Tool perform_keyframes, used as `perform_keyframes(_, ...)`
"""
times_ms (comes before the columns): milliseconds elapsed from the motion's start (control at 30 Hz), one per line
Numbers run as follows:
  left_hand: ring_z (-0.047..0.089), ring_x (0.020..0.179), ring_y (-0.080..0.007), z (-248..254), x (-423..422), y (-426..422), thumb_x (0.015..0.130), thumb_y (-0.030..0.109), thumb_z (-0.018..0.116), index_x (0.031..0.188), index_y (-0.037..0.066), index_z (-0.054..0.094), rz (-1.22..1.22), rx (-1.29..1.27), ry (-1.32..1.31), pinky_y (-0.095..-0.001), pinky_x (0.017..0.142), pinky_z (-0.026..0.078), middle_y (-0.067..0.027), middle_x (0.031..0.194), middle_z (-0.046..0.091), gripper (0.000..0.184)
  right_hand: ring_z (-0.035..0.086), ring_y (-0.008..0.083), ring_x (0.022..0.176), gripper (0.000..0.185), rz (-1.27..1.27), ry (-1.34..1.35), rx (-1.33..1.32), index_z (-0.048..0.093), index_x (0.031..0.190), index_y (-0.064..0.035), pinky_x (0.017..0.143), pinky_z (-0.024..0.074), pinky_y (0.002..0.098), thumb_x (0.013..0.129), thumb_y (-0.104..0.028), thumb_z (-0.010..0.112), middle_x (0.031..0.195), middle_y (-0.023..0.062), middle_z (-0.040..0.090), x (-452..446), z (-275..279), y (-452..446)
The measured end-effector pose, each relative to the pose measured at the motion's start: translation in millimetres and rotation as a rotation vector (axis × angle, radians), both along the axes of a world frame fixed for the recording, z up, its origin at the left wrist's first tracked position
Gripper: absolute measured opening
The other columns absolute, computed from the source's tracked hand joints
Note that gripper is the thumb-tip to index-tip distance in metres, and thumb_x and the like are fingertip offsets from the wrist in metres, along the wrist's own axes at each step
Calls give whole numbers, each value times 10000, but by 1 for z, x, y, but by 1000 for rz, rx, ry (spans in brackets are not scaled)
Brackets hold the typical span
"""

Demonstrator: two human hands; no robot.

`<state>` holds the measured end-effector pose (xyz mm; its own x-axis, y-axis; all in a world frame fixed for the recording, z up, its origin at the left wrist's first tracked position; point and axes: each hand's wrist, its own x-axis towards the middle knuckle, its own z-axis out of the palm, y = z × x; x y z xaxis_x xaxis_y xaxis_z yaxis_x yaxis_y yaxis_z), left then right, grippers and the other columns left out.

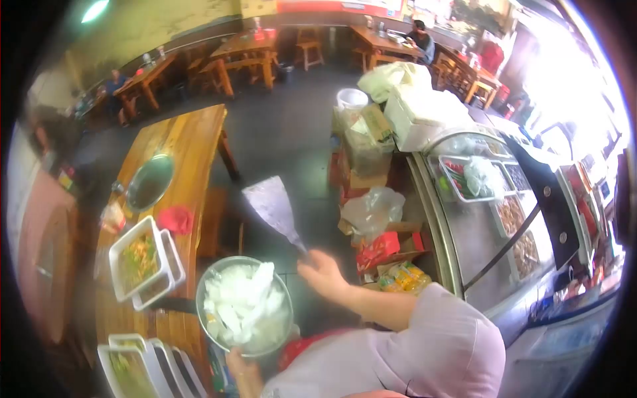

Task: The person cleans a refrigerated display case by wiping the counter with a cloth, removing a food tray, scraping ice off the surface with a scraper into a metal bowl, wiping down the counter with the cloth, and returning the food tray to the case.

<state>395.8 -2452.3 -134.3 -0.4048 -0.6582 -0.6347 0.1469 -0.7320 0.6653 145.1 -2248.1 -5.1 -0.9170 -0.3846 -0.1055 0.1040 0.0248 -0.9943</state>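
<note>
My right hand (325, 273) is closed around the handle of a wide, flat metal spatula (272, 207), its blade pointing up and away over the dark floor. My left hand (243, 369) grips the near rim of a round metal basin (289, 325); part of the fingers is hidden below it. Inside the basin lies a heap of white, soft-looking pieces (242, 298) whose kind I cannot make out. The spatula blade is apart from the basin.
A wooden table (192, 132) at left bears a round metal pan (151, 182), a red cloth (176, 219) and white food trays (113, 265). Right of me stand cardboard boxes (391, 249) and a glass food display (458, 219). A seated person (423, 43) is far back.
</note>
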Motion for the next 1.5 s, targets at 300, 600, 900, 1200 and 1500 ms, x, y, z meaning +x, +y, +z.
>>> perform_keyframes(300,600,1038,-305,-33,-209,-224,667,21,517,1179,-28,520,-214,67,99,-412,881,532,-161,1128,602,514,455,70,599,173,-268,170,158,597,888,-28,540,386,260,811,-177,640,671,-22,490,-125,5,-121)
perform_keyframes(600,512,1166,-370,-10,-417,-329,787,105,531,1315,-19,428,5,274,210,-506,962,463,-212,1270,515,552,516,88,673,158,-195,-24,152,609,869,-11,592,443,282,775,-131,654,734,17,583,-346,-10,-246)
perform_keyframes(900,640,840,-250,-90,-513,-419,694,-93,517,1077,2,557,511,66,51,-358,683,566,-100,960,623,396,499,50,687,173,335,112,332,607,969,-9,630,421,215,819,-85,646,774,-5,567,-539,-37,-387)
perform_keyframes(1200,654,768,-221,-61,-540,-445,658,-110,487,1037,-20,561,682,79,64,-326,611,577,-96,906,625,397,570,145,754,296,839,415,361,588,1056,24,717,472,289,800,-98,671,850,75,622,-531,-75,-549)
perform_keyframes(1500,604,1006,-217,-44,-526,-408,749,-61,547,1002,58,539,720,-87,-111,-323,833,523,-111,1089,591,280,596,216,781,398,982,583,391,544,1149,17,727,478,312,779,-96,636,872,118,610,-511,-107,-605)
